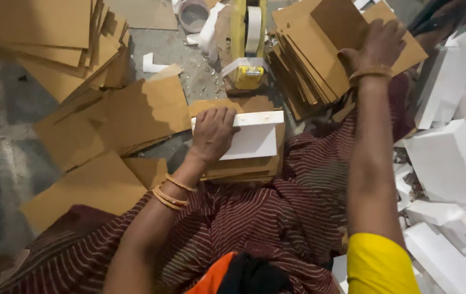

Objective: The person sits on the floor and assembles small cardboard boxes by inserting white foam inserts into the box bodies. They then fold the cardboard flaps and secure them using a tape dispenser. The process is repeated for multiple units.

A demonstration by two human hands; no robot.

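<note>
**Bangles, stripes and a yellow sleeve**

The person wears a dark maroon garment (255, 218) crossed by thin pale stripes, draped in soft folds over the lap and knees. On the right upper arm sits a short, bright yellow sleeve (380, 264), plain and close-fitting. At the chest, near the lower edge of the view, a patch of orange cloth (208, 280) shows beside a piece of black fabric (252, 275). The left wrist carries several thin gold-coloured bangles (172, 191), some bunched together and one a little apart. The right wrist bears gold-coloured bangles (371, 72) too. Both forearms are bare.
</note>
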